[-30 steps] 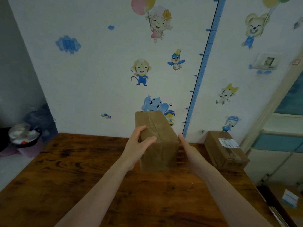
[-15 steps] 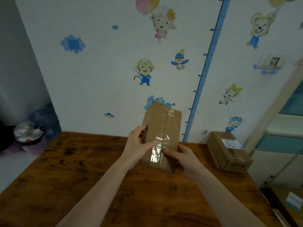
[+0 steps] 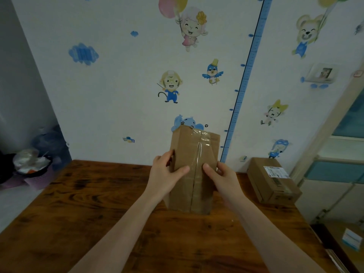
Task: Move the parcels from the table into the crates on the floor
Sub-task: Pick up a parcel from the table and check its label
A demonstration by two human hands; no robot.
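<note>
Head view: box [image 3: 194,152] stands upright over the middle of the desk [image 3: 78,213], taped seam facing the camera. Left grip [image 3: 165,172] and right grip [image 3: 222,178] both clamp its sides, thumbs on the front face, fingers wrapped round the edges. Can't tell if its bottom edge is clear of the desk. Risks: the thumbs sit near glossy tape and the box is tall, so it could slip or pivot on the swing down to the floor. Second box [image 3: 273,180] lies at the desk's right end, well apart, but in the way of a low swing right. A dark-rimmed thing [image 3: 325,239] on the floor lower right is possibly a crate; mostly cut off. Bin [image 3: 33,168] on the floor left.
</note>
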